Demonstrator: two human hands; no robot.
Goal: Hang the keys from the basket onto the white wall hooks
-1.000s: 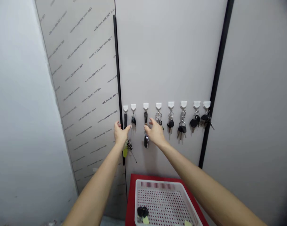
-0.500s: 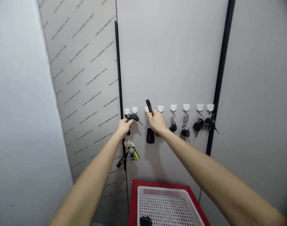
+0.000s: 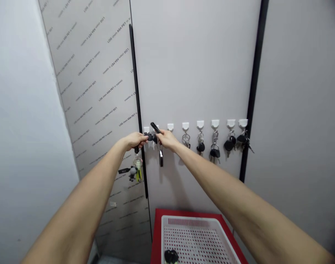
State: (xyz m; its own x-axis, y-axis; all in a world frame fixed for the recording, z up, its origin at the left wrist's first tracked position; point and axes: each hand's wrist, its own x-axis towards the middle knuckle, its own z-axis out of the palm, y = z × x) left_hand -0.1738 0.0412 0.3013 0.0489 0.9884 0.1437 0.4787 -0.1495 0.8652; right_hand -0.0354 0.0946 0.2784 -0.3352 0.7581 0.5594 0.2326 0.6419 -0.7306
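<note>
My left hand (image 3: 136,140) is closed in a pinch on a bunch of keys, left of the black door strip. A grey figure charm (image 3: 132,172), a yellow-green tag (image 3: 139,172) and a black strap hang below it. Black key heads (image 3: 151,137) lie between my two hands, in front of the leftmost hooks. My right hand (image 3: 167,140) is closed on a car key by its black strap (image 3: 155,127), whose end sticks up past the fingers. The car key's dark fob (image 3: 161,158) dangles edge-on below. Fingers hide part of both bunches.
White hooks (image 3: 200,124) run in a row across the pale panel, several carrying key bunches (image 3: 214,151) to the right. Below, a white perforated basket (image 3: 196,222) stands on a red surface (image 3: 158,227). Black keys (image 3: 171,256) lie inside it.
My left hand has moved left past the black strip, and its charms moved with it. My right hand has shifted left from the third hook to the second, the fob turning edge-on.
</note>
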